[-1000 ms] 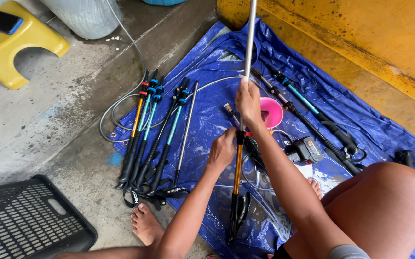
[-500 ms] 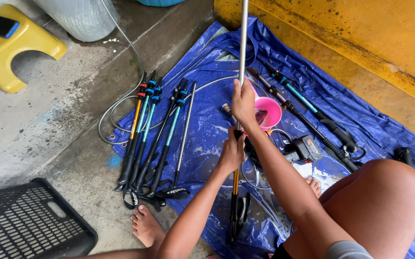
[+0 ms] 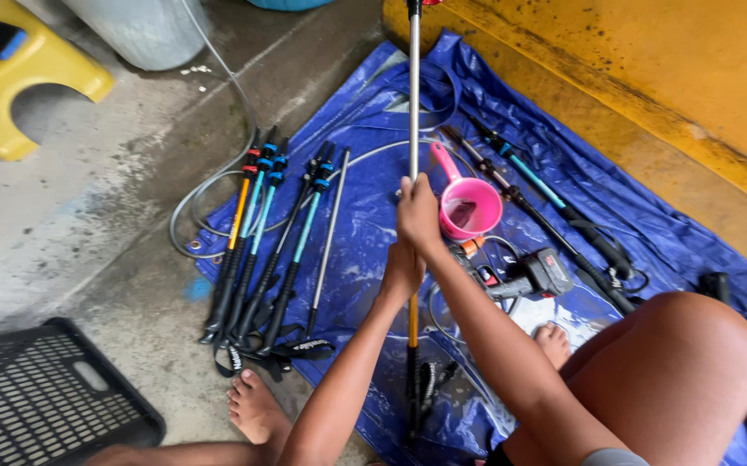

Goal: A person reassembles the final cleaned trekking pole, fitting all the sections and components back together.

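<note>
Right hand point(image 3: 418, 216): closed round the pole point(image 3: 413, 103).
Left hand point(image 3: 403, 269): closed round the pole, just below.
Scoop point(image 3: 470, 205): pink, beside them on the tarp point(image 3: 373, 233).

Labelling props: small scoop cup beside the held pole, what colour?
Pink plastic scoop cup, head view.

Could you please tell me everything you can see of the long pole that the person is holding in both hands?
The pole is a slim telescopic shaft: a bare silver metal upper section, an orange section below the hands and a black grip at the bottom. It stands nearly upright over the blue tarp, its top running out of view. The right hand grips it higher, the left hand just beneath. Its black lower end, with a strap beside it, rests on the tarp near the person's knee.
</note>
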